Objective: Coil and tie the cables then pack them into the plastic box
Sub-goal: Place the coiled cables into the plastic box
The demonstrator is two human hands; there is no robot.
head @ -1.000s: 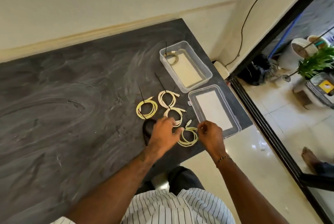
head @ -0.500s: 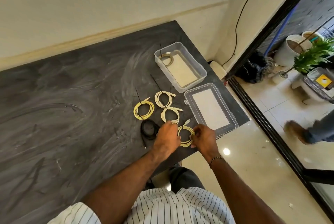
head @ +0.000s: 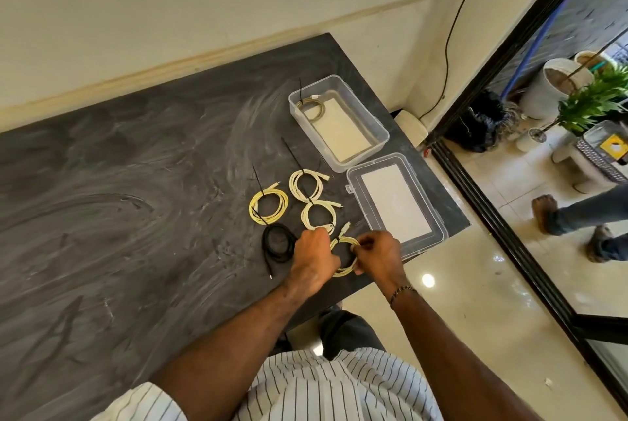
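The dark grey counter fills the left and centre of the frame. Toward its upper right corner sits the clear plastic box, open, with one tied pale coil in its far end. Just below and right of it lies the box lid, flat on the counter. At centre lie three tied coils: a yellow coil, a white coil and another white coil touching it. A black coil lies lower left of these. At lower centre both hands work a yellow cable coil: the left hand has its grip clamped on the coil's left side, and the right hand pinches its right side.
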